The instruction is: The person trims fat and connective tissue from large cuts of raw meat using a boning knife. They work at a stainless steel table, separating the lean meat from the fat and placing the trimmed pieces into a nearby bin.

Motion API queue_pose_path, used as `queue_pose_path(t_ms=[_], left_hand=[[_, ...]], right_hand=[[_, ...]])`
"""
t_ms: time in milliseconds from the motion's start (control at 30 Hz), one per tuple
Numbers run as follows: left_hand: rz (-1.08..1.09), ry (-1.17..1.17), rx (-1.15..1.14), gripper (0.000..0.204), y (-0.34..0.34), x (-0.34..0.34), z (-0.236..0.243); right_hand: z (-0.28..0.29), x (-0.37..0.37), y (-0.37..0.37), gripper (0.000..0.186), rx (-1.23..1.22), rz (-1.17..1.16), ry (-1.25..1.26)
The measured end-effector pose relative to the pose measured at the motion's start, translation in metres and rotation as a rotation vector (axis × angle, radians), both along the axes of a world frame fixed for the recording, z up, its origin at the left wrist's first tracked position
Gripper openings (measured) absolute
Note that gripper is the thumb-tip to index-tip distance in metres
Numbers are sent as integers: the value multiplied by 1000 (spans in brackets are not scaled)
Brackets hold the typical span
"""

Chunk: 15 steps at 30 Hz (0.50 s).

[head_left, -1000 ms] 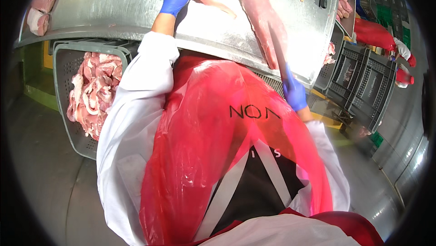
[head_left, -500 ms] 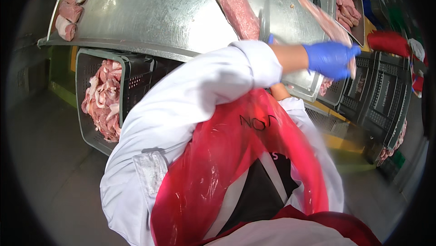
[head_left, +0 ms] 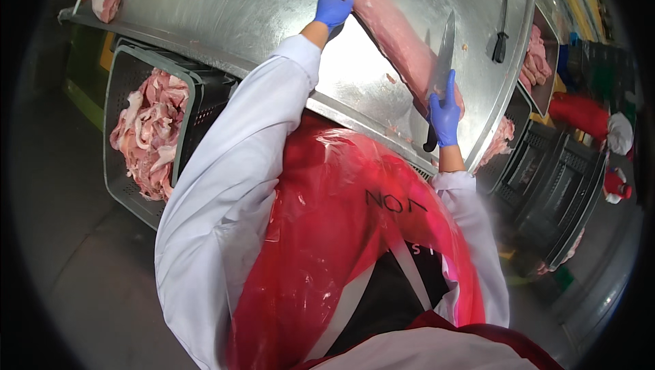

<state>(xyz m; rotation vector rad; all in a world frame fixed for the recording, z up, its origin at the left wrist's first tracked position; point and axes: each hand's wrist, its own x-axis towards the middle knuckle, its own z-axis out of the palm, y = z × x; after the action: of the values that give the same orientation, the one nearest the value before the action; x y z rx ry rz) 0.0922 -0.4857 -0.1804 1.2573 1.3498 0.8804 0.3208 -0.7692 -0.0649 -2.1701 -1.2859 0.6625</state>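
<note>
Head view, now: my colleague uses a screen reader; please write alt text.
A person's gloved left hand is at the far end of a long piece of meat on a metal table; the right hand holds a knife at the meat's near end. A grey crate of meat pieces stands left.

The left hand (head_left: 333, 7) reaches far forward; the right hand (head_left: 445, 117), closer in, extends one finger.
</note>
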Motion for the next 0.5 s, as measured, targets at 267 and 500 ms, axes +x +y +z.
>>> queue_pose_path(t_ms=[267,500], left_hand=[[-348,195,-76,24,22,-13,16],[-64,248,156,17,13,-27,-15]], right_hand=[[-11,-61,148,72,38,236,-120],[-10,-76,198,69,-293,609,-395]])
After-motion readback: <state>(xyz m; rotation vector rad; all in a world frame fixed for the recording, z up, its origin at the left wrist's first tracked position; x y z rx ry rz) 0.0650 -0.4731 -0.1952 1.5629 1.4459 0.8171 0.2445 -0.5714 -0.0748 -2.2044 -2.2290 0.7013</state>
